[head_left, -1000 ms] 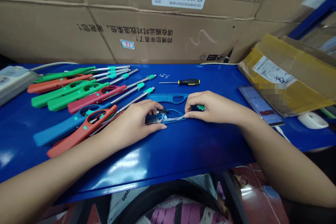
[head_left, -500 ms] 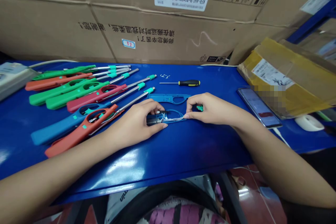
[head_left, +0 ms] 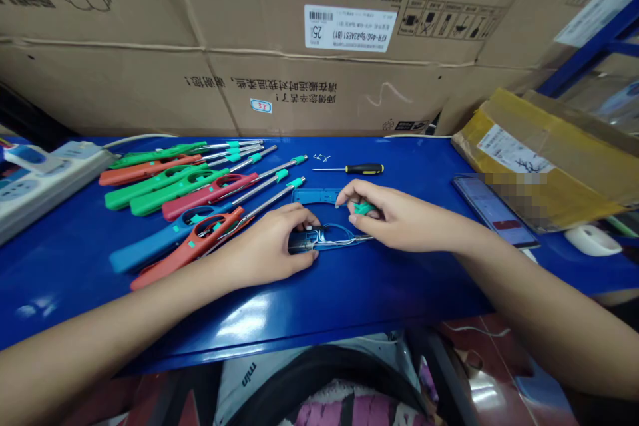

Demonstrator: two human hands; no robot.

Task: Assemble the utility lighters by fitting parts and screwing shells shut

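Note:
An opened blue lighter (head_left: 335, 240) lies on the blue table, its half shell showing white wires and a metal tube. Around its left end my left hand (head_left: 279, 239) is closed, thumb at the near edge and fingers over the far side. Just above the right end, my right hand (head_left: 394, 213) curls its fingers and thumb round a small teal plastic piece (head_left: 365, 208). Part of the metal tube passes beneath that hand. Behind both hands lies the other blue shell half (head_left: 314, 196), partly hidden by the right fingers.
Several long lighters (head_left: 187, 237) in green, red, orange and blue lie at left, beside a power strip (head_left: 50, 180). A screwdriver (head_left: 365, 168) lies at the back. Right are a phone (head_left: 492, 213), a taped carton (head_left: 529, 146) and a white mouse (head_left: 593, 239). A large cardboard box (head_left: 279, 66) stands behind.
My right hand has left the white wire it was pinching and lifted slightly; the teal piece now shows between its fingers. My left hand stays on the blue lighter. The view has shifted.

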